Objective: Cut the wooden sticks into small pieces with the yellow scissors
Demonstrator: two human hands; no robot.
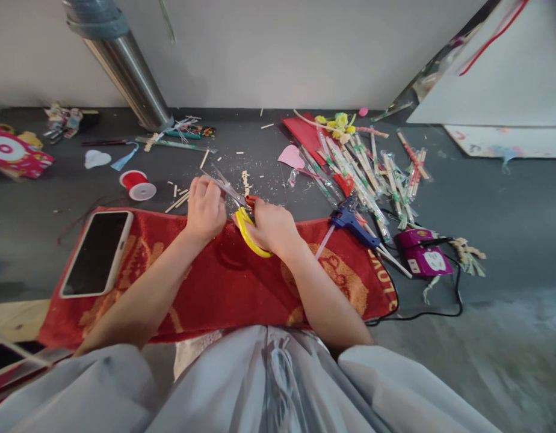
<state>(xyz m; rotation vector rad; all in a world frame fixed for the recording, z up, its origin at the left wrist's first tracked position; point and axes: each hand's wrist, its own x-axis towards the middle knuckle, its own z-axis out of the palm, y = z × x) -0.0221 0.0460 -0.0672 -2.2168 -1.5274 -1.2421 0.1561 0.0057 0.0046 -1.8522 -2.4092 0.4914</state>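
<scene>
My right hand (pixel 272 227) is closed around the yellow handles of a pair of scissors (pixel 246 231). The blades stand apart and point up and left, passing close to the fingers of my left hand (pixel 206 206). That hand is closed in a pinch; whatever it grips is hidden by the fingers. A short pale stick (pixel 204 159) shows just beyond its knuckles. Under both forearms lies a red towel (pixel 233 282). Cut stick pieces (pixel 177 201) lie left of my left hand, and a small row of pale bits (pixel 246 182) lies beyond the scissors.
A phone (pixel 97 254) and a red ribbon spool (pixel 137 185) lie left. A steel flask (pixel 129 72) stands at the back. Rightward are wrapped sticks (pixel 359 168), a pink paper heart (pixel 291 157), a blue glue gun (pixel 354 224) with its cord, and a purple box (pixel 423 252).
</scene>
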